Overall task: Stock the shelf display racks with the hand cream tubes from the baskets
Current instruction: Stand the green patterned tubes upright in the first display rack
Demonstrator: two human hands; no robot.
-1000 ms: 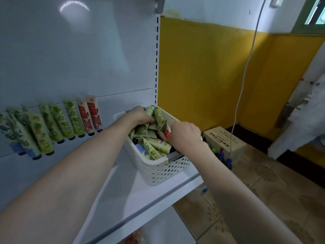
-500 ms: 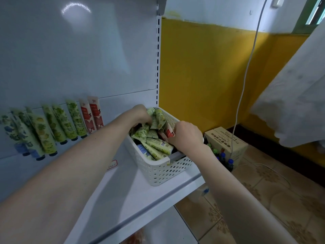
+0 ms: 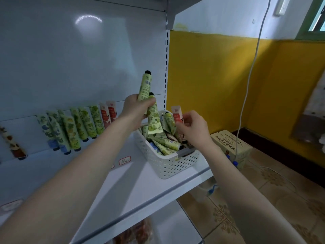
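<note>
— Gripping what, the left hand (image 3: pixel 136 110)?

— Two tubes. The upper green tube (image 3: pixel 145 87) stands cap-up above its fingers. The lower green tube (image 3: pixel 154 120) hangs flat-end-down beneath them.

— And the right hand (image 3: pixel 191 127)?

— Just beside the left one but apart from it, fingers curled round a red tube (image 3: pixel 177 114) whose flat end sticks up above them.

— The basket (image 3: pixel 172 164)?

— White and perforated, directly below both hands on the shelf (image 3: pixel 140 191), with loose hand cream tubes (image 3: pixel 167 143) heaped inside.

— Farther out?

— Left of the left hand, a row of racked tubes (image 3: pixel 79 127) leans caps-down, the two nearest red. Right of the right hand, lower, sits a cardboard box (image 3: pixel 232 143).
</note>
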